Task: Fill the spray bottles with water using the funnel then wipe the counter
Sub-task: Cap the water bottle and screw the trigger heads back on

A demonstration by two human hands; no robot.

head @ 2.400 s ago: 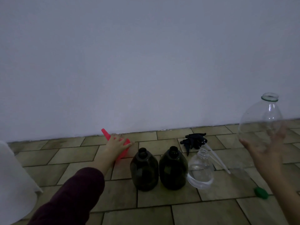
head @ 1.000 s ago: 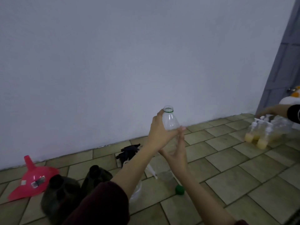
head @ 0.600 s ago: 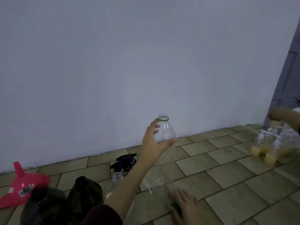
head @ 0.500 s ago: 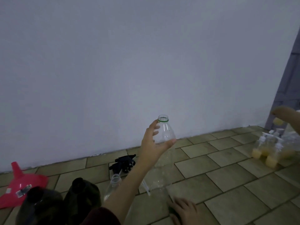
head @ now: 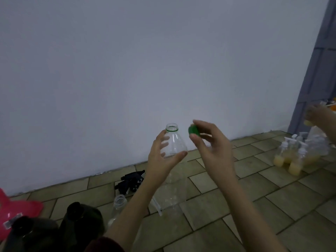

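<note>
My right hand (head: 211, 148) has come up from the floor and now pinches the green cap (head: 193, 129) just beside the open mouth of the clear bottle (head: 172, 142), which my left hand (head: 162, 159) grips upright by its shoulder.

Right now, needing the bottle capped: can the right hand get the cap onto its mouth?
Probably yes: the right hand pinches the green cap beside the clear bottle's open mouth, nothing between them.
</note>
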